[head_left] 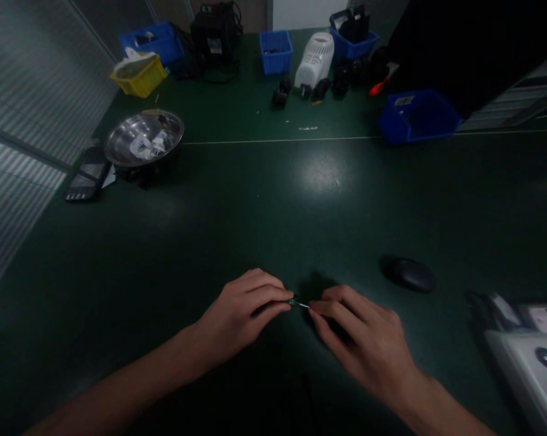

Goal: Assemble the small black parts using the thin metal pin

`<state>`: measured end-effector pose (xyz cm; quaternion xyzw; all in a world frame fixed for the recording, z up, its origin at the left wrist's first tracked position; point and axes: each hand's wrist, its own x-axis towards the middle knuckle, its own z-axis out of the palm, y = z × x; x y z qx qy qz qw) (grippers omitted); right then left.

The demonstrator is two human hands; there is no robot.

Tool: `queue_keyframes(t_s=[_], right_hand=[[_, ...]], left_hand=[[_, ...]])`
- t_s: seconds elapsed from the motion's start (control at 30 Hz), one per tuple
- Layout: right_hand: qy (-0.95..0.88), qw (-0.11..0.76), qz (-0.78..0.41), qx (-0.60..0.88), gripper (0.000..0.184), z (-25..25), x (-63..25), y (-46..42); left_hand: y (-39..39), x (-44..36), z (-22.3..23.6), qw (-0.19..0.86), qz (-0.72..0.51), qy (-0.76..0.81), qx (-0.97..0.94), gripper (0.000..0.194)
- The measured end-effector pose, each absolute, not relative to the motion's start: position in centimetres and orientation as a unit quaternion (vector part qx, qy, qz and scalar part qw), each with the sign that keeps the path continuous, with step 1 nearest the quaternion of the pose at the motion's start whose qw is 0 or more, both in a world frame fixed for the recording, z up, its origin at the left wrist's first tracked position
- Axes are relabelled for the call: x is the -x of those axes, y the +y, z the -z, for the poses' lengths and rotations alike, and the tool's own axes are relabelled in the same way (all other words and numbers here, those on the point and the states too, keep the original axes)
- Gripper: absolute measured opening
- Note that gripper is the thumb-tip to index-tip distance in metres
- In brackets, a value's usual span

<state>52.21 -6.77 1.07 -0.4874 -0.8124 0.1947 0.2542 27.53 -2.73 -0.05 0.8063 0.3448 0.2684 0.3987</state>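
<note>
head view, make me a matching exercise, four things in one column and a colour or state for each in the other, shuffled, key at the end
1. left hand
2. right hand
3. mouse
4. metal bowl

A. is black
B. pinches a small green piece
C. has white scraps in it
D. pinches a thin pale piece

Pairs: 1-B, 2-D, 3-A, 4-C

Between left hand and right hand: our gap is bridged by a thin metal piece | Ahead: we have open green tabletop up to the pale line | Right: dark mouse and white case block us | Left: wide lane up to the steel bowl | Beyond line: middle blue bin and white housing obstruct us
</note>
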Motion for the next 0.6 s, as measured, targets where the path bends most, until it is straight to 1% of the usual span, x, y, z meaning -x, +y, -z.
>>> queue_keyframes(t_s=[0.23, 0.4, 0.6], right_hand=[[-0.816, 0.259, -0.202, 0.475, 0.017, -1.21, -52.07, -6.57], [-0.815, 0.245, -0.228, 0.472, 0.019, -0.92, -52.25, -6.53], [-0.824, 0.247, -0.204, 0.467, 0.02, -1.09, -51.84, -6.59]], left_hand=[[-2.92, -27.61, 0.2, 0.374, -0.285, 0.333, -0.818, 0.027], [-2.86, -27.69, 0.0, 0.37, -0.285, 0.339, -0.817, 0.022], [-2.86, -27.85, -0.07, 0.364, -0.287, 0.329, -0.823, 0.024]])
